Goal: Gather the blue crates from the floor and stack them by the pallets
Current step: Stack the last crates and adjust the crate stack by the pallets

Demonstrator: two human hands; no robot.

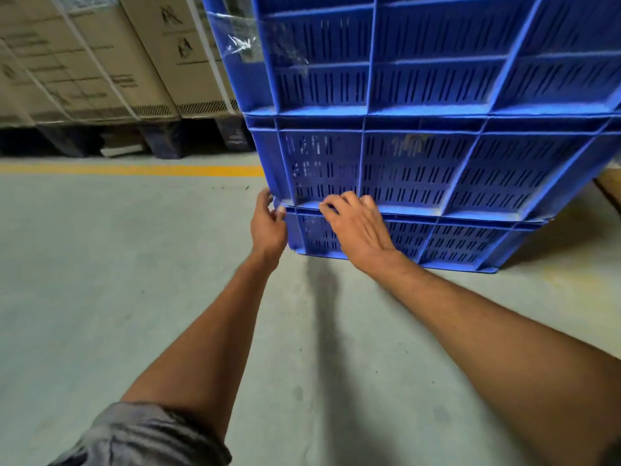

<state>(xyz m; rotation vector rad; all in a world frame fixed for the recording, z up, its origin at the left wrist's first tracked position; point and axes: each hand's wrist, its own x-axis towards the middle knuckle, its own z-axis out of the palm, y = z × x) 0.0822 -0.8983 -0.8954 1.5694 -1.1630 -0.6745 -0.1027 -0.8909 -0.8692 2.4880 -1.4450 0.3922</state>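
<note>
On floor (134, 297), 1 o'clock: three stacked blue crates (420, 169)
Left hand (268, 220): grips stack corner
Right hand (356, 227): grips bottom rim

Nothing here reads clearly to me. The cardboard boxes (141, 55) at upper left carry a dark logo (185, 48), peaked strokes like an M, repeated on several faces, with lines of small print beside it, all too blurred for any word or number. The clear film (235, 42) on a crate (437, 79) shows nothing legible either.
</note>
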